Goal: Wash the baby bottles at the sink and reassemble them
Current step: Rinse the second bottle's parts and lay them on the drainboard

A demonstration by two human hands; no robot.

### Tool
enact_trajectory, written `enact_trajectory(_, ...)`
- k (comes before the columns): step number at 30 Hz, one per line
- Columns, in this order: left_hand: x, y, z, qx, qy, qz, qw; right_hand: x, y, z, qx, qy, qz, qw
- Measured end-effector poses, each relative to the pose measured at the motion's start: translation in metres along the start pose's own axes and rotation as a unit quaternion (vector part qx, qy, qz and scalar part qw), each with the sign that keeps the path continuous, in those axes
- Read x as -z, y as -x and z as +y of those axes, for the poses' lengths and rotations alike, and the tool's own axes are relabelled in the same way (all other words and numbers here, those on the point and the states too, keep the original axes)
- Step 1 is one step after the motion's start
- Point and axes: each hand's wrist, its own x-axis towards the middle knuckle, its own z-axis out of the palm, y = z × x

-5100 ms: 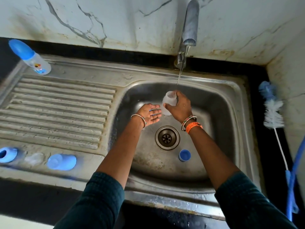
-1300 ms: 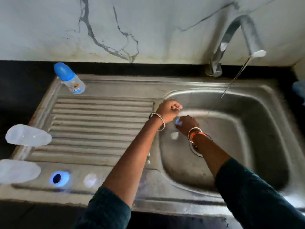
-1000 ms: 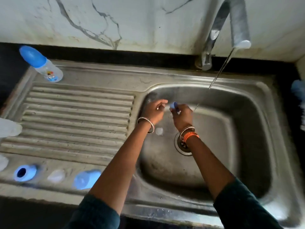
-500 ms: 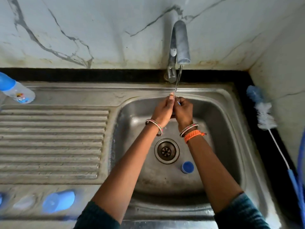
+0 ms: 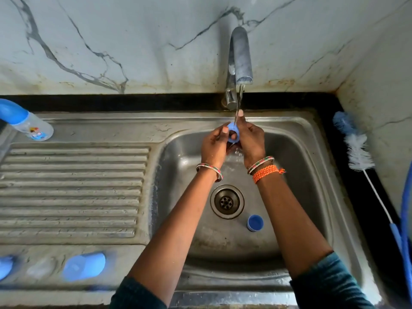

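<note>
both hands raised under the tap [image 5: 240, 61] now, no longer low over the basin floor as a moment back. blue ring [image 5: 233, 134] pinched between them, right in the thin stream of water. left hand [image 5: 214, 145] curled round the near side of the ring, fingertips on its rim; right hand [image 5: 252, 141] curled round the far side, a finger poking through the hole. rinsing step, by the look of it, after the clear bottle body held under the stream some seconds back.

small blue cap [image 5: 255, 222] lying in the sink [image 5: 312, 175] beside the drain [image 5: 227, 201], same spot as earlier, not yet washed, probably. one whole bottle [image 5: 24, 121] lying at the back left corner of the draining board, unmoved. another blue cap [image 5: 84, 266] plus blurred pale and blue pieces on the front ledge at left. bottle brush [image 5: 356, 150] lying on the table at right, untouched. reassembly not yet begun; several parts left to rinse.
</note>
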Motion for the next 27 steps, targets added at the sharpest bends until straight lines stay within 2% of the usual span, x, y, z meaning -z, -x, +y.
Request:
enact_trajectory(2,0.002,-0.003,0.002,0.033,0.026,0.053,0.998,0.004,0.001,0.004,-0.005,-0.028,-0.079,0.996)
enact_trajectory(4,0.003,-0.011,0.007,0.085,0.064,0.071,0.992,0.01,0.002,0.009,-0.01,-0.06,-0.142,0.988)
enact_trajectory(6,0.005,-0.018,0.008,0.113,0.043,0.05,0.991,0.013,0.001,0.011,-0.024,-0.067,-0.12,0.99)
enact_trajectory(8,0.005,-0.016,0.007,0.098,-0.015,0.036,0.994,0.009,-0.002,0.01,-0.039,-0.047,-0.046,0.997)
enact_trajectory(10,0.003,-0.013,0.002,0.005,-0.121,0.032,0.992,0.003,-0.007,0.007,-0.049,-0.004,0.02,0.999)
enact_trajectory(12,0.001,-0.011,0.0,-0.086,-0.223,0.027,0.971,-0.004,-0.01,0.004,-0.045,0.031,0.049,0.997)
enact_trajectory(14,-0.001,-0.01,0.002,-0.107,-0.258,0.014,0.96,-0.006,-0.01,0.001,-0.044,0.051,0.043,0.997)
enact_trajectory(16,-0.003,-0.012,0.001,-0.092,-0.268,0.018,0.959,-0.005,-0.007,-0.001,-0.044,0.04,0.009,0.998)
enact_trajectory(18,-0.005,-0.015,0.001,-0.048,-0.217,0.039,0.974,-0.006,0.0,-0.003,-0.013,0.015,-0.041,0.999)
enact_trajectory(20,-0.007,-0.02,0.007,0.032,-0.131,0.042,0.99,-0.008,0.007,-0.001,0.048,0.042,-0.073,0.995)
enact_trajectory(22,-0.006,-0.027,0.019,0.093,-0.024,0.004,0.995,-0.005,0.014,0.006,0.129,0.159,-0.085,0.975)
enact_trajectory(24,-0.003,-0.032,0.028,0.119,-0.003,-0.022,0.993,0.008,0.017,0.008,0.192,0.285,-0.088,0.935)
enact_trajectory(26,0.0,-0.032,0.029,0.141,-0.033,-0.046,0.988,0.028,0.015,-0.002,0.262,0.402,-0.1,0.872)
enact_trajectory(27,0.001,-0.032,0.027,0.152,-0.046,-0.063,0.985,0.038,0.012,-0.01,0.298,0.471,-0.109,0.823)
